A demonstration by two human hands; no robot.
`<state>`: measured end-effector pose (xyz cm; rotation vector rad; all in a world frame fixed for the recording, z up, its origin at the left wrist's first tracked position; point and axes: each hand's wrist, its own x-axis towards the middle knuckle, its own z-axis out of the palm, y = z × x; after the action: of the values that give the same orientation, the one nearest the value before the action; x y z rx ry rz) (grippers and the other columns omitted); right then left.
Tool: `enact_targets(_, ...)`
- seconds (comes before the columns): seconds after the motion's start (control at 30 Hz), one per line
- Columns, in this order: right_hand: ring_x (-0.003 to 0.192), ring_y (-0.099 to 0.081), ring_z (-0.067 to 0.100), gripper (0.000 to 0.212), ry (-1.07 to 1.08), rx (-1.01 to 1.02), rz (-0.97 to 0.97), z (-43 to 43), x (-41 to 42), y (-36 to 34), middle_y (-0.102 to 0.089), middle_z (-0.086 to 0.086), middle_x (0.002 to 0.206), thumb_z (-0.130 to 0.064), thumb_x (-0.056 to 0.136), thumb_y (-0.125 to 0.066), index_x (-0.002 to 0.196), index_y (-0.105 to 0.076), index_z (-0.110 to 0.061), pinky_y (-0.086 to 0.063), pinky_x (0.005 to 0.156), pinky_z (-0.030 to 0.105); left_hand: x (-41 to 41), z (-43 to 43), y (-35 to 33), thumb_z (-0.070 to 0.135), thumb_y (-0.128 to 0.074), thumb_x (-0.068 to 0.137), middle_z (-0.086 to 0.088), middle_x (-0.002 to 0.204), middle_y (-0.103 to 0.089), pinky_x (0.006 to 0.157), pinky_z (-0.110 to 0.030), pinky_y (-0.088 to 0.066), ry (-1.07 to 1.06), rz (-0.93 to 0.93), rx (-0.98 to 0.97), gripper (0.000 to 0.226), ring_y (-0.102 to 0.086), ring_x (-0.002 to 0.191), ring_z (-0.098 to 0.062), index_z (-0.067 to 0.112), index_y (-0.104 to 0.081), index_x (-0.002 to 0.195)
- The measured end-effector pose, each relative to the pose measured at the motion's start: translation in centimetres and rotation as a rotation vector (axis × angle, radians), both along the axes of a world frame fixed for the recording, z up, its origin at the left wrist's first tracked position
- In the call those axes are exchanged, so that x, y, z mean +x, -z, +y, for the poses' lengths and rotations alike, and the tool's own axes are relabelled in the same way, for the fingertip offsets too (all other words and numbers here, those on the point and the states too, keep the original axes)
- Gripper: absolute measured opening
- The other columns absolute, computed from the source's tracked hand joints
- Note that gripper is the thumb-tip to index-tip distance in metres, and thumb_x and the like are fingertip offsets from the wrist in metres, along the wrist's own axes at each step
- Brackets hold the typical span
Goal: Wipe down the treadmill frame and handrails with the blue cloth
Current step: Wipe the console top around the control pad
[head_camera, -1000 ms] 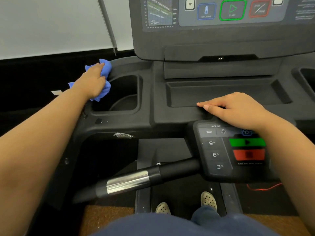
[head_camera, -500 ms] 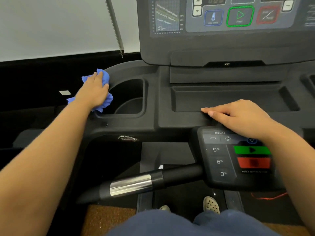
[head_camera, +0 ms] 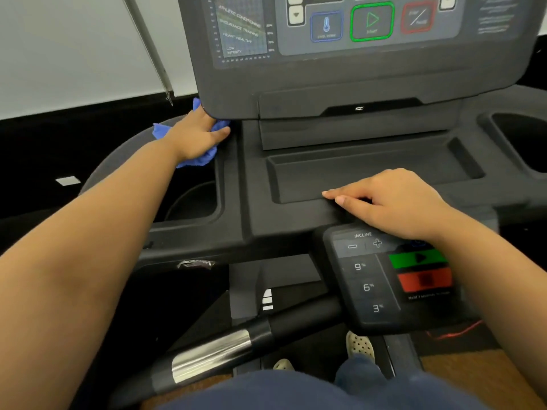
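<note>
The left hand [head_camera: 196,137] holds the bunched blue cloth [head_camera: 162,132] under its palm, thumb stretched right along it. Its fingertips are hidden beneath the console [head_camera: 355,75] at its lower left corner. Half a second ago it rubbed the cup holder [head_camera: 192,202] at the far-left rim; it has since slid right and farther away. The right hand [head_camera: 393,202], relaxed and holding nothing, stays resting on the tray [head_camera: 370,170] at its near lip.
</note>
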<state>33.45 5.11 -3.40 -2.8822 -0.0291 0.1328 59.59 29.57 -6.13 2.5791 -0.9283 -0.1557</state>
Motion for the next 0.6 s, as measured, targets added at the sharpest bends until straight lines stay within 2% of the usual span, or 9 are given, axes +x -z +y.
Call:
enact_targets(0.07,0.101,-0.061,0.010,0.033,0.016,0.000,0.003,0.1,-0.1,-0.1,-0.071,-0.019,0.104,-0.048,0.093,-0.034,0.118,-0.054,-0.058,-0.046,0.080,0.029,-0.4,-0.9,0.1,0.027,-0.044,0.097,-0.014,0.133,-0.049,0.099,-0.031,-0.030,0.010,0.035,0.011,0.038,-0.046,0.121,-0.029,0.015,-0.045,0.133)
enact_targets(0.13,0.101,-0.061,0.011,0.031,0.035,0.011,0.010,0.2,-0.2,-0.1,-0.071,-0.018,0.103,-0.046,0.094,-0.037,0.117,-0.056,-0.056,-0.046,0.081,0.030,-1.3,-1.6,-0.2,0.024,-0.040,0.098,-0.014,0.135,-0.048,0.096,-0.030,-0.030,0.036,0.046,0.040,0.038,-0.047,0.120,-0.030,0.015,-0.043,0.135)
enact_targets(0.27,0.107,-0.059,0.013,0.030,0.057,0.038,0.014,0.4,-0.4,-0.3,-0.067,-0.023,0.109,-0.045,0.094,-0.038,0.115,-0.058,-0.055,-0.044,0.081,0.029,-4.1,-2.4,-0.4,0.024,-0.032,0.100,-0.011,0.148,-0.037,0.098,-0.035,-0.035,0.030,0.042,0.089,0.050,-0.049,0.121,-0.032,0.020,-0.020,0.149)
enact_targets(0.4,0.110,-0.058,0.016,0.033,0.067,0.039,0.020,0.4,-0.5,-0.3,-0.068,-0.020,0.112,-0.049,0.092,-0.036,0.115,-0.057,-0.057,-0.045,0.086,0.032,-7.6,-2.1,-0.5,0.030,-0.027,0.102,-0.006,0.159,-0.011,0.108,-0.037,-0.027,-0.009,-0.010,0.232,0.059,-0.027,0.140,-0.033,0.019,0.001,0.152)
enact_targets(0.5,0.109,-0.058,0.017,0.034,0.063,0.027,0.024,0.4,-0.6,-0.3,-0.069,-0.017,0.110,-0.051,0.090,-0.033,0.116,-0.055,-0.059,-0.046,0.086,0.034,-11.1,-0.7,-0.4,0.027,-0.029,0.102,-0.008,0.159,-0.012,0.110,-0.036,-0.023,0.007,0.040,0.212,0.059,-0.027,0.140,-0.032,0.015,0.000,0.152)
enact_targets(0.6,0.107,-0.059,0.019,0.034,0.065,0.012,0.025,0.5,-0.7,-0.4,-0.070,-0.013,0.109,-0.051,0.091,-0.032,0.117,-0.054,-0.059,-0.046,0.084,0.034,-15.1,0.5,0.1,0.022,-0.033,0.101,-0.009,0.159,-0.009,0.116,-0.032,-0.013,0.045,0.020,0.139,0.060,-0.015,0.145,-0.024,0.010,-0.002,0.151)
